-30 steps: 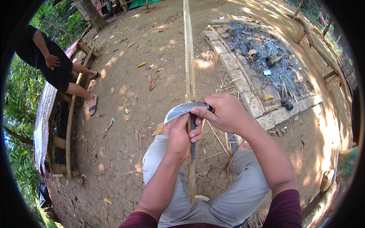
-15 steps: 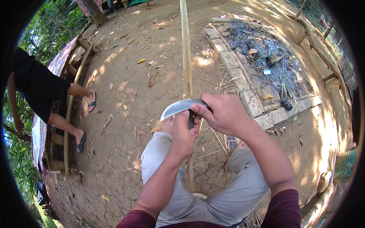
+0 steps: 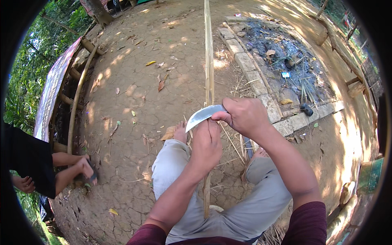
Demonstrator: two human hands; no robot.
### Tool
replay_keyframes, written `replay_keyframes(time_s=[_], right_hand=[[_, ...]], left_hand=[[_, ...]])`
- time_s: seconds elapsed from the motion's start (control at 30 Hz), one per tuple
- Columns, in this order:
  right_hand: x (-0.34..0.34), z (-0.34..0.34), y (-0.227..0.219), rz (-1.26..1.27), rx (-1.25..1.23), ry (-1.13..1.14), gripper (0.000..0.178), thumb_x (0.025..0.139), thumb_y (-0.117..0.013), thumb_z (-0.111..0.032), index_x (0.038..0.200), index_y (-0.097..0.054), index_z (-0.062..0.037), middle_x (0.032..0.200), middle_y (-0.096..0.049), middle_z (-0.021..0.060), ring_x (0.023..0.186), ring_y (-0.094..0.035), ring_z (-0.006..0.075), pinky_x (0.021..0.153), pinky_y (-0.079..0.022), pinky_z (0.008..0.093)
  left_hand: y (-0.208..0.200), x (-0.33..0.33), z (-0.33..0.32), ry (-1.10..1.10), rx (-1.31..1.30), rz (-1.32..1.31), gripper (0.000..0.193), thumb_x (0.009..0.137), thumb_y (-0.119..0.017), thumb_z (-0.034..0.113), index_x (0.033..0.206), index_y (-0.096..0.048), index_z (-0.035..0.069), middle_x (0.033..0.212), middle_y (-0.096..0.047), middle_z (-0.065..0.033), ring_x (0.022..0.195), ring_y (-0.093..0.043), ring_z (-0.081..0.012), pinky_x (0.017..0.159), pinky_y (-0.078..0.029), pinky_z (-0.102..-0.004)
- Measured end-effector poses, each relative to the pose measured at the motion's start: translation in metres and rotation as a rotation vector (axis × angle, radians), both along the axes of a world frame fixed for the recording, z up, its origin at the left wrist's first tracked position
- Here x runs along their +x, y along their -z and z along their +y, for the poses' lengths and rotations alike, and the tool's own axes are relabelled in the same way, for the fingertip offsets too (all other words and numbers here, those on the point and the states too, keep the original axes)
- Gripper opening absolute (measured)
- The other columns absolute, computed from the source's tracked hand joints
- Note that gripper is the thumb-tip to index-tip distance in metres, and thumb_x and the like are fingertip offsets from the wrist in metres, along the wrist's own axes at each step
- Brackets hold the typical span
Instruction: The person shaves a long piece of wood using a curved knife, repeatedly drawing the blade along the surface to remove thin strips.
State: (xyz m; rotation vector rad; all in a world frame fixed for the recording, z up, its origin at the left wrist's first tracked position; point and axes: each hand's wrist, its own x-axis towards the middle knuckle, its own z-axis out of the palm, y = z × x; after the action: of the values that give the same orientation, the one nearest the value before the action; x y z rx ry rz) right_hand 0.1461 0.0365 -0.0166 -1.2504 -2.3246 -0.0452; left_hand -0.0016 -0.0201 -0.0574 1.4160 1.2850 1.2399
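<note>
A long, pale split strip of bamboo or wood (image 3: 209,53) runs away from me, between my legs and on past the top of the picture. My left hand (image 3: 207,143) is closed round it in front of my knees. My right hand (image 3: 247,116) grips a knife, its handle mostly hidden by the fingers. The knife's curved, broad steel blade (image 3: 204,114) points left and lies across the strip, just above my left thumb. Whether the edge bites into the strip cannot be made out.
Ahead to the right, a block-edged fire pit (image 3: 247,63) holds ash and litter. Thin shavings (image 3: 232,143) lie by my bare feet. Another person in dark clothes (image 3: 30,161) walks at the left, beside a low bamboo bench (image 3: 77,98). Dry leaves dot the cracked earth.
The strip and my left hand have shifted slightly right, and the knife has moved right with them. At the left, the other person has come nearer along the bench.
</note>
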Motion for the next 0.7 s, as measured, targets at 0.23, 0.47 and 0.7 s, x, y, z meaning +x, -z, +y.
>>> replay_keyframes(time_s=[0.23, 0.47, 0.7], right_hand=[[0.01, 0.011, 0.004, -0.083, 0.103, 0.157, 0.058, 0.087, -0.054, -0.064, 0.066, -0.055, -0.0102, 0.052, -0.059, 0.0107, 0.046, -0.062, 0.0303, 0.04, -0.047, 0.0406], [0.005, 0.0, 0.003, -0.117, 0.129, 0.222, 0.056, 0.092, -0.05, -0.06, 0.069, -0.054, -0.0092, 0.053, -0.06, 0.0105, 0.046, -0.063, 0.0298, 0.039, -0.046, 0.0406], [-0.014, -0.023, -0.012, 0.045, -0.344, 0.126, 0.04, 0.104, -0.041, -0.038, 0.084, -0.051, -0.0042, 0.063, -0.06, 0.019, 0.06, -0.06, 0.0417, 0.055, -0.045, 0.0508]], left_hand=[[-0.019, -0.004, 0.008, 0.033, -0.088, 0.019, 0.029, 0.107, -0.035, 0.024, 0.097, -0.051, 0.002, 0.07, -0.048, 0.0003, 0.057, -0.043, -0.0065, 0.051, -0.037, -0.0257], [-0.016, -0.008, 0.014, 0.089, -0.178, -0.167, 0.023, 0.106, -0.035, 0.024, 0.104, -0.05, 0.006, 0.066, -0.043, 0.0041, 0.049, -0.035, -0.003, 0.042, -0.03, -0.0225], [-0.025, -0.024, 0.009, 0.081, -0.275, -0.191, 0.026, 0.105, -0.037, 0.024, 0.1, -0.051, 0.003, 0.071, -0.052, -0.0051, 0.06, -0.05, -0.0152, 0.057, -0.043, -0.0339]])
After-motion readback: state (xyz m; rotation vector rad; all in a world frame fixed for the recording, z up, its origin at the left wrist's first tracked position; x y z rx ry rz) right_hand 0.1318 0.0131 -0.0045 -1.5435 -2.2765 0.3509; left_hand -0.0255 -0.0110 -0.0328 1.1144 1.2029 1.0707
